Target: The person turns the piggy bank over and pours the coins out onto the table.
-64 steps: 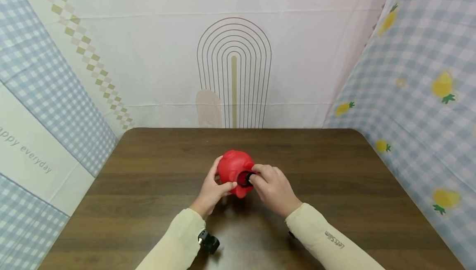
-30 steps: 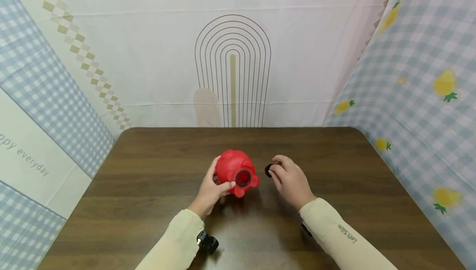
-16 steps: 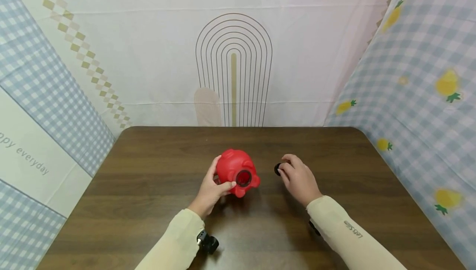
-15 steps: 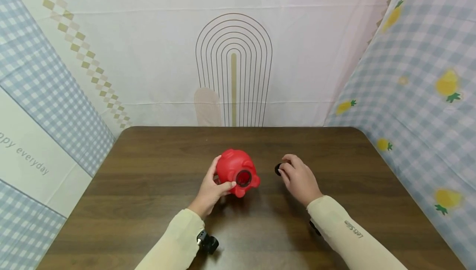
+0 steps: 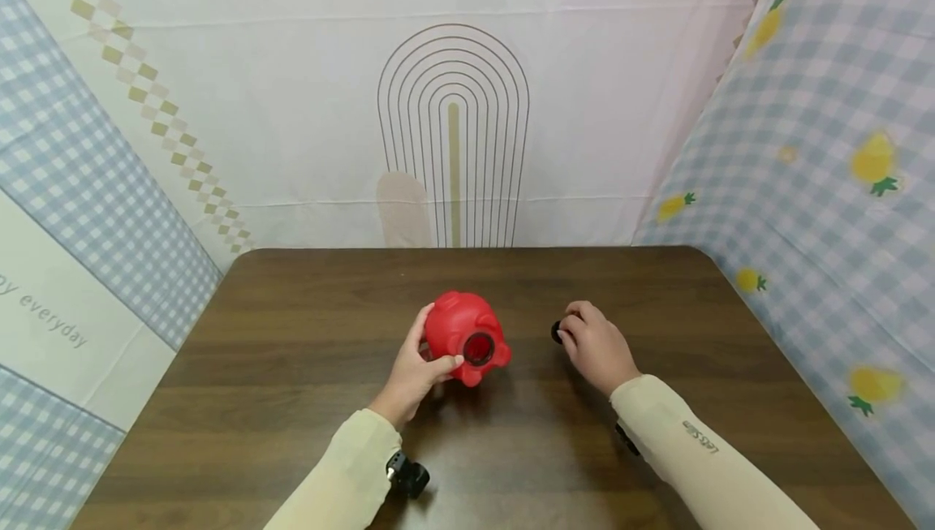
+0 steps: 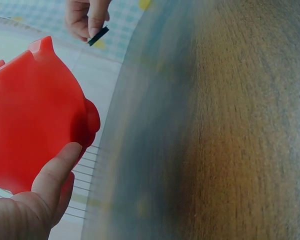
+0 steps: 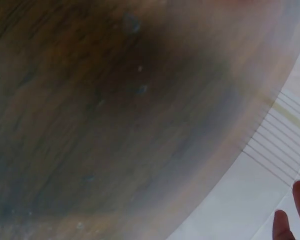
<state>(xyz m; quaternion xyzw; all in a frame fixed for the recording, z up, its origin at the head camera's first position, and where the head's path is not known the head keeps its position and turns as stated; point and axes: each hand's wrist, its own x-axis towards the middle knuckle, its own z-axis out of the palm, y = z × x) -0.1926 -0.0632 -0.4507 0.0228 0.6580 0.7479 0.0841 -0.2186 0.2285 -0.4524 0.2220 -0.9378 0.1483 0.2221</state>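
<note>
Head view: left hand (image 5: 409, 372) grips the pig (image 5: 453, 325), likely light, stiff, slick, best cupped round its body; right of it, right hand (image 5: 601, 349) pinches the plug (image 5: 556, 332).

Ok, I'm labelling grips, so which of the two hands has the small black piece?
The right hand, which pinches the small black piece; the left hand instead grips the round red object.

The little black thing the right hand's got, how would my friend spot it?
Find the wide brown table, and near its middle the red rounded toy in the left hand. Look right from there in the head view to the right hand, which pinches a small black disc. It is thin and flat, while the toy is bulky and red.
</note>
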